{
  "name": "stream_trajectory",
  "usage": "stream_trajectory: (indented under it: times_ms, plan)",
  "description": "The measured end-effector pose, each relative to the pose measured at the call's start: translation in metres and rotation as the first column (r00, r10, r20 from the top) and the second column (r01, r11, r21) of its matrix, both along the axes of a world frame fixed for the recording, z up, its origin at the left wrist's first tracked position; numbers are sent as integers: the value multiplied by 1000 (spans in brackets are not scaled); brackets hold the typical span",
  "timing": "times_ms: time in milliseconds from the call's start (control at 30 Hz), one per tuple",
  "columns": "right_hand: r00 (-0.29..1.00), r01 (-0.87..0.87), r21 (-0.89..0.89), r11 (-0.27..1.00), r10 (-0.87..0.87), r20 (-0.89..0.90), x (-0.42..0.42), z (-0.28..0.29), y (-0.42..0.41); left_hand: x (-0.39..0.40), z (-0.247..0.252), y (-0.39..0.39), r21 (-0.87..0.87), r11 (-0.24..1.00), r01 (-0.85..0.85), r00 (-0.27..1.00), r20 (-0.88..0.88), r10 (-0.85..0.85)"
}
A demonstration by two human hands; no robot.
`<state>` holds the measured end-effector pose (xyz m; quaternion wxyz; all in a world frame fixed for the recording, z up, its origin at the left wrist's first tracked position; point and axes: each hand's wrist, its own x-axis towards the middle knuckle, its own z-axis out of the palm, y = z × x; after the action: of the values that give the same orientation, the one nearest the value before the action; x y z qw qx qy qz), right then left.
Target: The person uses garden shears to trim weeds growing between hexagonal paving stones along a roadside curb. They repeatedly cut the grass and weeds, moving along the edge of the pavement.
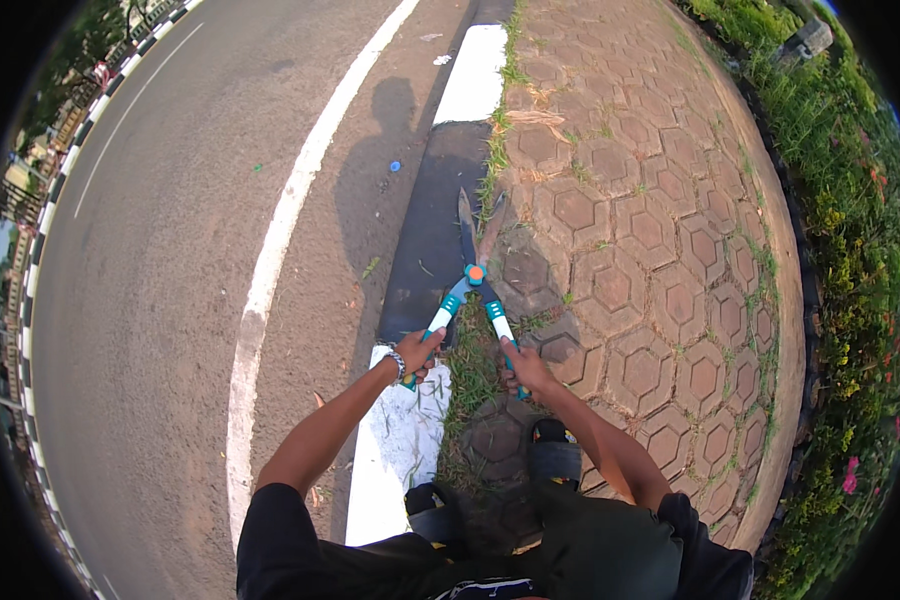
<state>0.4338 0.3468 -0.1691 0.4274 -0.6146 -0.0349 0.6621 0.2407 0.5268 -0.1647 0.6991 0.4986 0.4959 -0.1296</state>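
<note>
A pair of hedge shears [475,274] with an orange pivot spreads its two blades over the grass strip [499,135] between the kerb and the pavers. My left hand [418,352] grips the left handle, above the white-painted kerb section. Around the right handle, close to the paver edge, my right hand [526,369] is closed. One blade tip lies over the black kerb section [450,172], the other beside the pavers, with grass between them. Whether the blades touch the ground I cannot tell. Cut grass bits lie on the white kerb [390,450] below my left hand.
Hexagonal pavers [649,225] spread to the right, up to a planted bed [832,187] with flowers. The asphalt road [172,225] with a white line [289,202] runs on the left. A blue bottle cap [395,166] lies near the kerb. My sandalled feet stand below the shears.
</note>
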Motion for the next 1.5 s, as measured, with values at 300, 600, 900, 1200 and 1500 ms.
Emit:
stream_trajectory:
  times_ms: [300,600,900,1200,1500]
  plan:
    - [1000,-23,-7,1000,23,3,8,-5,-4,13,12,-16,147,989,-11,999,-36,17]
    - [989,149,-32,988,-149,-2,-25,-13,11,32,-7,-42,167,977,-135,990,54,127]
    - [993,116,-28,993,-115,8,4,1,-4,41,13,-28,133,991,-17,1000,-2,17]
    - [988,153,16,988,-153,-4,-5,-1,11,47,-4,-38,172,977,-122,992,49,115]
    - [997,66,-13,998,-65,41,17,2,24,61,0,-35,332,932,-146,989,65,132]
